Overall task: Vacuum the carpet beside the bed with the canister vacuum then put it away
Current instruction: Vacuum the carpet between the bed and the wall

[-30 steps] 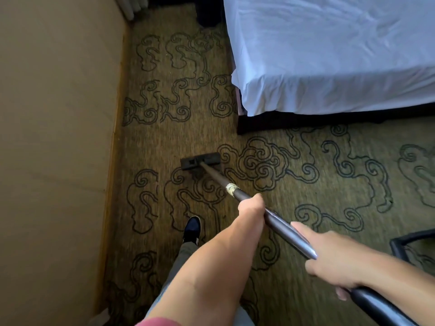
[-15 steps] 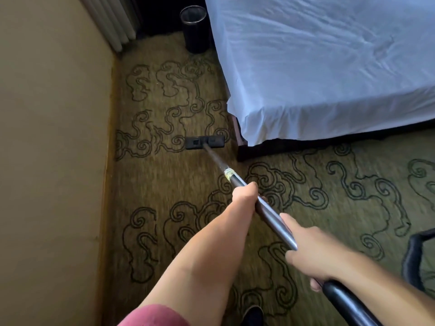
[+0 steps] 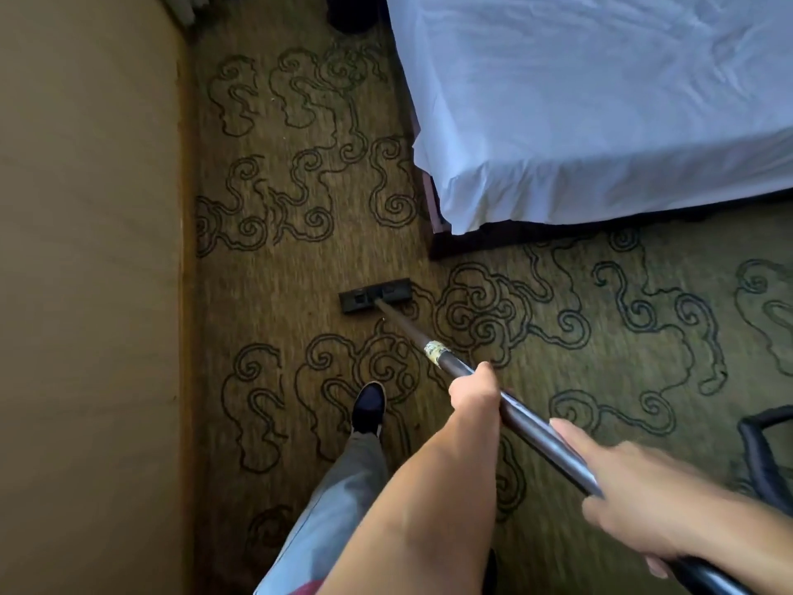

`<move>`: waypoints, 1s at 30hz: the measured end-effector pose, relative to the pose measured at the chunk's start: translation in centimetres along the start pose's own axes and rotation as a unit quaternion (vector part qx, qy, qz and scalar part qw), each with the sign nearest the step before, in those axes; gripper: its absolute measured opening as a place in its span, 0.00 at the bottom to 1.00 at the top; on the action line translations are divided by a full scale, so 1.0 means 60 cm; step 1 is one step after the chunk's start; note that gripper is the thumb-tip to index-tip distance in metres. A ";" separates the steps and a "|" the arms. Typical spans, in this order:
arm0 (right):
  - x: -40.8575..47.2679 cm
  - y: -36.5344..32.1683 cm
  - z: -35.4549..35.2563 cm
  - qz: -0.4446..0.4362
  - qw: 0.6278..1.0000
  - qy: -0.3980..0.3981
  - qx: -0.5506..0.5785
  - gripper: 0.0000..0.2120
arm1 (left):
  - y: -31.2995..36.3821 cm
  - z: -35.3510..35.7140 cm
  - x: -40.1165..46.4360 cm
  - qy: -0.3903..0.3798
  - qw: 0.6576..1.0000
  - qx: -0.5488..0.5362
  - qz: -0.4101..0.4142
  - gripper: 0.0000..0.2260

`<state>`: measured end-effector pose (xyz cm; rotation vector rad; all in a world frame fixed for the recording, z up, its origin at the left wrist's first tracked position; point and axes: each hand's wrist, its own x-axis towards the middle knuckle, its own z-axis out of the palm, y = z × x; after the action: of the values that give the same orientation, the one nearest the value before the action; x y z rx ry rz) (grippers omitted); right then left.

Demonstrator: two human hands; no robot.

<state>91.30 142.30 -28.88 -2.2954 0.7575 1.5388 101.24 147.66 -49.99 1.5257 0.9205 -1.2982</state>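
Vacuum wand (image 3: 510,407) runs diagonally from lower right up to the floor head (image 3: 374,295), which sits flat on the patterned carpet (image 3: 274,259) just short of the bed (image 3: 600,113) corner, roughly mid-aisle btwn wall (image 3: 86,251) and bed frame. Left hand (image 3: 474,390) is wrapped round the wand below the taped joint; right hand (image 3: 635,521) grips further back near where the tube turns into dark hose, index finger laid along the tube.

Change: half a sec ago the head was pushed further up the aisle, level w/ the bed corner; now it's pulled back toward the person, about where it was a sec ago. So that reads as one full push-pull stroke done, and vacuuming is mid-way, not finished – the strip deeper along the bed looks like it needs more passes, and putting away hasn't begun.

Room: aisle is narrow. Wooden skirting at the wall on the left, dark bed base on the right; head has clear carpet both sides but not loads. Left foot (image 3: 368,407) is planted close behind the head, so a longer pull-back could meet the shoe. Dark chair part (image 3: 768,457) at far right, well apart from the wand
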 end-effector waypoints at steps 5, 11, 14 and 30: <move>-0.004 0.043 0.087 -0.014 1.000 0.012 0.022 0.40 | -0.079 0.016 0.001 -0.004 1.000 0.001 0.029 0.25; -0.035 0.099 0.198 -0.032 0.999 0.023 0.014 0.39 | -0.198 0.038 -0.020 0.006 0.998 -0.024 0.065 0.19; -0.032 0.111 0.230 -0.032 0.999 0.032 0.003 0.38 | -0.228 0.040 -0.022 0.010 0.997 -0.032 0.070 0.09; 0.046 0.144 0.352 -0.003 0.972 -0.047 0.231 0.47 | -0.331 0.045 0.053 0.022 0.996 -0.068 0.057 0.05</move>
<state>70.97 144.93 -39.27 -1.8694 0.9633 1.2902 82.35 151.28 -56.55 1.4826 0.9162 -1.1019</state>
